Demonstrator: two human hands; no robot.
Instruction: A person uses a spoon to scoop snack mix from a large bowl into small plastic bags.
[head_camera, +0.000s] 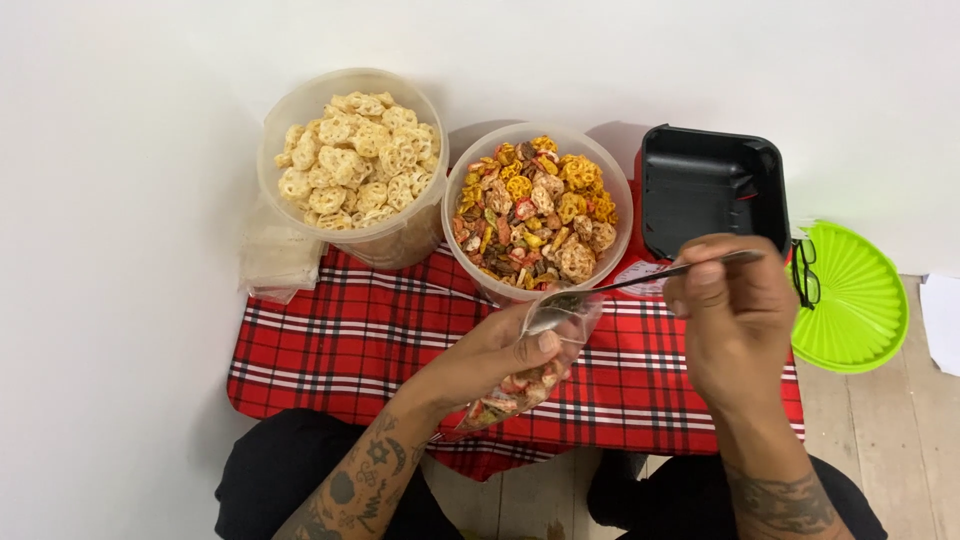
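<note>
White wall backs a small table under a red plaid cloth (330, 340), crowded with a tub of pale wheel snacks (352, 165), a tub of mixed colourful snacks (535, 210) and a black tray (710, 185); a green lid (850, 295) lies on the floor beside it. The left hand (500, 350) is clenched around a small clear bag (520, 385), partly filled, with its mouth pinched open. The right hand (735, 315) grips a metal spoon (640, 280) by its handle, the bowl resting at the bag's mouth. That opening looks narrow and floppy; if the spoon tips off-centre, pieces would probably spill onto the cloth or lap. A loosened pinch could let the mouth fold shut.
</note>
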